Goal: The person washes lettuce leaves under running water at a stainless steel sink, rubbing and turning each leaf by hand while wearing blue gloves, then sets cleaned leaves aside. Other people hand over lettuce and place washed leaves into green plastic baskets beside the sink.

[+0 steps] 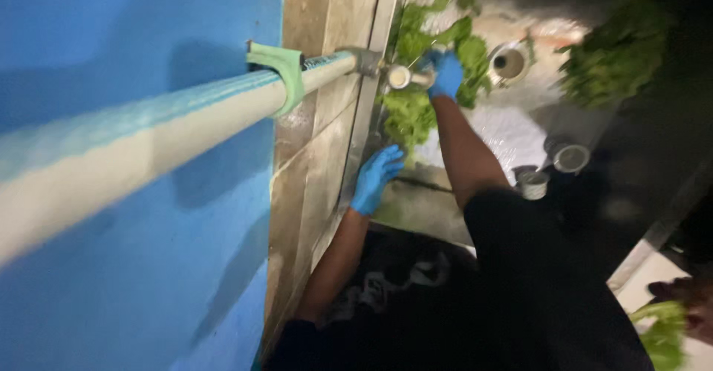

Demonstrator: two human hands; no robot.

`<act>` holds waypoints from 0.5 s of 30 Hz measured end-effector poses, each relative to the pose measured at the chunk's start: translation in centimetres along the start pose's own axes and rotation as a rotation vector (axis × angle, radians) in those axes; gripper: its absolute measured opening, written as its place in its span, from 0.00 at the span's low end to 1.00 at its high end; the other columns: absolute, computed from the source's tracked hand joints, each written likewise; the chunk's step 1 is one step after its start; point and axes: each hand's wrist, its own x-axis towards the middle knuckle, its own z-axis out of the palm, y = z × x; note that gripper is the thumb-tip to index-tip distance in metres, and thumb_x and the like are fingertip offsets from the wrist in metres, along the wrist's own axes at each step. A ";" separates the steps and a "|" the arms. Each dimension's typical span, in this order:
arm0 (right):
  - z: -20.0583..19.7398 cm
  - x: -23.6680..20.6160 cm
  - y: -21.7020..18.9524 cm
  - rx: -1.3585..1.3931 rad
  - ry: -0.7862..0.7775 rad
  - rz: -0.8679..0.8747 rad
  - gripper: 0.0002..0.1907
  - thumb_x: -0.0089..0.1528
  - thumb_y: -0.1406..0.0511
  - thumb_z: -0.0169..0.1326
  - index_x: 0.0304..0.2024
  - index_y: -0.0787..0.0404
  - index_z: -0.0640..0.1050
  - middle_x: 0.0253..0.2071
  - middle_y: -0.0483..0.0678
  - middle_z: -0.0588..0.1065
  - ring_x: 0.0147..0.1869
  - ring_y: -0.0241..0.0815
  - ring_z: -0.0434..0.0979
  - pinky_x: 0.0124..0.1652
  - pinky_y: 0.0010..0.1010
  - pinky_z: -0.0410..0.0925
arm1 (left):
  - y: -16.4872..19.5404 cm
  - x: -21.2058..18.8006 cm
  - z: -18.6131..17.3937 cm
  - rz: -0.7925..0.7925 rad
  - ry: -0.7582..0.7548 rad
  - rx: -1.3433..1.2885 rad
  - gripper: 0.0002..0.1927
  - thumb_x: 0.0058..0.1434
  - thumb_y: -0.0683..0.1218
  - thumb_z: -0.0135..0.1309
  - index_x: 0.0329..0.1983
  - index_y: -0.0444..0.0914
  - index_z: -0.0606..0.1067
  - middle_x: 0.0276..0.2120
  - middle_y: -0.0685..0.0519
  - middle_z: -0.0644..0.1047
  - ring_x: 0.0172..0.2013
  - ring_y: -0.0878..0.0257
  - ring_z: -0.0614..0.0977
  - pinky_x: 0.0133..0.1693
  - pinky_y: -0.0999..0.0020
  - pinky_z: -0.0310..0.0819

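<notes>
The view is tipped sideways. Both my hands wear blue gloves. My right hand (446, 75) is closed around the end of a metal tap (401, 77) that comes off a long pale pipe (223, 103). Green lettuce leaves (410, 111) lie in the wet sink just under and around that hand. My left hand (376, 178) lies lower down with its fingers spread, at the tiled sink edge (349, 141), just beside the lettuce and holding nothing.
A blue wall (134, 252) fills the left. The sink has a round drain (509, 63). Two small metal cups (570, 157) (532, 184) stand by it. A heap of greens (616, 51) lies at the top right. Another person's hand with greens (668, 326) shows at the bottom right.
</notes>
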 end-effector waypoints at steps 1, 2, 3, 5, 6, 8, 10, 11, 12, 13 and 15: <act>-1.1 -0.8 0.2 0.070 0.072 -0.114 0.08 0.56 0.70 0.61 0.38 0.58 0.83 0.32 0.50 0.78 0.33 0.43 0.79 0.36 0.34 0.73 | 0.4 0.4 0.8 -0.007 -0.013 0.034 0.24 0.72 0.55 0.43 0.65 0.39 0.72 0.57 0.50 0.79 0.53 0.59 0.81 0.54 0.64 0.72; -2.5 -1.7 0.3 0.138 0.137 -0.236 0.11 0.55 0.70 0.61 0.40 0.57 0.84 0.33 0.49 0.79 0.35 0.41 0.79 0.37 0.31 0.73 | 1.1 0.9 1.9 0.024 -0.028 -0.011 0.24 0.73 0.54 0.45 0.65 0.38 0.72 0.57 0.49 0.79 0.53 0.58 0.81 0.55 0.62 0.72; -3.8 -2.7 0.3 0.418 0.018 -0.028 0.08 0.56 0.69 0.62 0.39 0.57 0.83 0.32 0.46 0.78 0.33 0.37 0.77 0.35 0.28 0.72 | 1.9 1.5 3.0 0.039 -0.027 -0.060 0.23 0.73 0.53 0.47 0.65 0.37 0.73 0.57 0.48 0.78 0.54 0.57 0.80 0.57 0.60 0.73; -6.7 -4.8 0.1 0.962 -0.239 0.452 0.06 0.60 0.65 0.65 0.37 0.58 0.81 0.29 0.40 0.77 0.29 0.30 0.72 0.31 0.23 0.69 | 3.7 2.0 5.2 0.033 -0.044 -0.097 0.24 0.72 0.54 0.48 0.65 0.36 0.72 0.57 0.47 0.78 0.54 0.56 0.80 0.58 0.59 0.73; -8.3 -5.7 -0.3 0.992 -0.274 0.431 0.05 0.60 0.66 0.65 0.37 0.58 0.81 0.29 0.39 0.76 0.29 0.30 0.71 0.31 0.23 0.67 | 4.9 2.4 6.6 0.050 -0.082 -0.089 0.26 0.70 0.55 0.47 0.66 0.36 0.72 0.58 0.47 0.78 0.55 0.56 0.81 0.58 0.60 0.72; -11.4 -7.3 -2.0 1.050 -0.340 0.361 0.05 0.61 0.67 0.65 0.37 0.58 0.80 0.28 0.38 0.74 0.28 0.29 0.69 0.29 0.23 0.64 | 7.6 2.8 9.3 -0.069 -0.145 -0.153 0.27 0.71 0.60 0.45 0.63 0.38 0.72 0.56 0.49 0.79 0.53 0.60 0.82 0.55 0.63 0.74; -14.2 -8.5 -4.3 1.037 -0.389 0.357 0.05 0.62 0.67 0.64 0.38 0.58 0.80 0.28 0.38 0.72 0.28 0.29 0.68 0.28 0.23 0.61 | 10.5 2.6 12.0 -0.040 -0.103 -0.229 0.27 0.73 0.61 0.48 0.58 0.34 0.75 0.48 0.47 0.79 0.44 0.58 0.82 0.48 0.63 0.77; -15.5 -9.0 -5.6 1.033 -0.420 0.369 0.05 0.63 0.67 0.63 0.38 0.59 0.79 0.28 0.38 0.71 0.28 0.29 0.68 0.28 0.23 0.60 | 11.7 2.3 13.1 0.054 -0.183 -0.202 0.25 0.74 0.60 0.50 0.56 0.33 0.75 0.43 0.49 0.77 0.41 0.59 0.80 0.45 0.59 0.78; -16.6 -9.3 -6.9 1.015 -0.419 0.363 0.05 0.63 0.67 0.63 0.40 0.59 0.80 0.29 0.39 0.72 0.28 0.29 0.67 0.27 0.23 0.60 | 13.1 1.7 14.2 0.152 -0.266 -0.170 0.23 0.75 0.59 0.51 0.54 0.33 0.76 0.39 0.50 0.74 0.38 0.60 0.78 0.42 0.55 0.80; -17.7 -9.5 -8.1 0.999 -0.418 0.349 0.06 0.63 0.68 0.62 0.42 0.59 0.80 0.30 0.40 0.73 0.28 0.29 0.67 0.27 0.23 0.60 | 14.2 1.2 15.0 0.259 -0.349 -0.136 0.22 0.77 0.57 0.53 0.52 0.32 0.76 0.35 0.51 0.72 0.34 0.61 0.76 0.39 0.52 0.82; -19.4 -9.6 -10.4 1.053 -0.420 0.344 0.08 0.63 0.68 0.61 0.45 0.61 0.80 0.34 0.42 0.75 0.31 0.31 0.70 0.30 0.25 0.66 | 16.0 0.1 16.2 0.300 -0.287 -0.183 0.13 0.74 0.48 0.59 0.54 0.36 0.75 0.35 0.54 0.73 0.33 0.62 0.74 0.35 0.60 0.72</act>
